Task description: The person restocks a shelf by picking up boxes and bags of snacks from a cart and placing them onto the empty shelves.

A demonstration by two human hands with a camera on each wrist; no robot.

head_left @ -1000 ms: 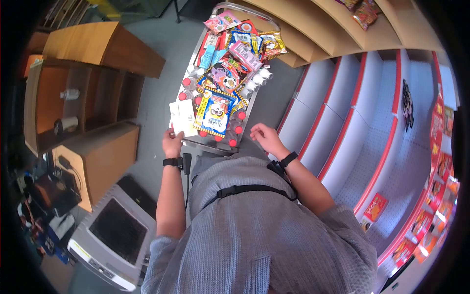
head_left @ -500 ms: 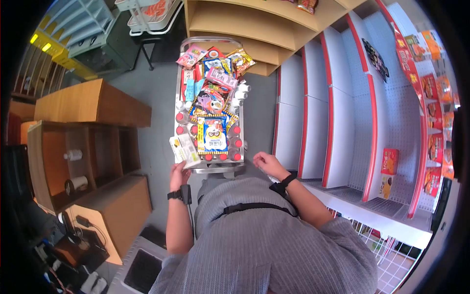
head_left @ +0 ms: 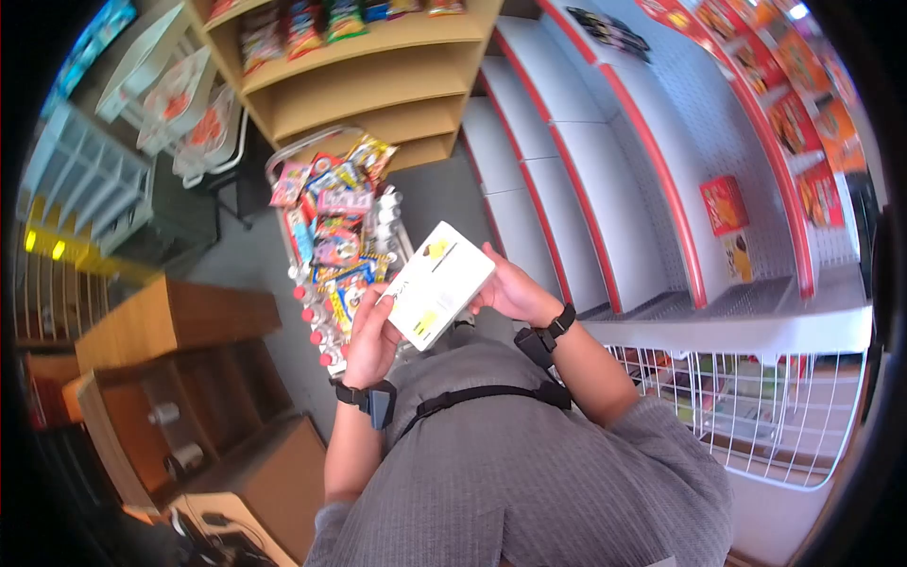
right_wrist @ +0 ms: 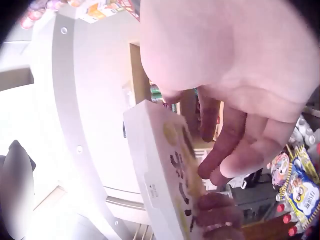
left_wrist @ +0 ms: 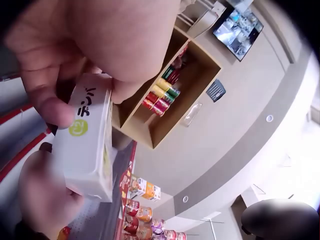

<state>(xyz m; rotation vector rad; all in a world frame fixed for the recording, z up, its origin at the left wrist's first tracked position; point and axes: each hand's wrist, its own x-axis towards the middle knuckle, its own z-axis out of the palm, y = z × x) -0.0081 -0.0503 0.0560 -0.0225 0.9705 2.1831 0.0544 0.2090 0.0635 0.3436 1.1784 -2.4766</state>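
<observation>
A white box (head_left: 437,286) with yellow pictures is held between both hands in front of the waist, tilted. The left hand (head_left: 373,338) grips its lower left side, thumb on the face. At its right end the right hand (head_left: 513,286) holds the edge with the fingers. In the left wrist view the box (left_wrist: 85,142) shows a narrow side with dark lettering and a green mark. The right wrist view has the box (right_wrist: 162,170) beside the curled fingers of the right hand (right_wrist: 235,125), with the left fingertips (right_wrist: 217,217) at its lower part.
Behind the box stands a metal cart (head_left: 276,175) loaded with snack bags and red-capped bottles. White shelves with red edges (head_left: 605,189) rise at the right, above a wire basket (head_left: 756,406). A wooden shelf (head_left: 359,85) is ahead; wooden cabinets (head_left: 179,326) stand left.
The left hand has lifted the white box off the cart's near left corner and brought it before the body. The right hand has come to hold it too. The view has turned right.
</observation>
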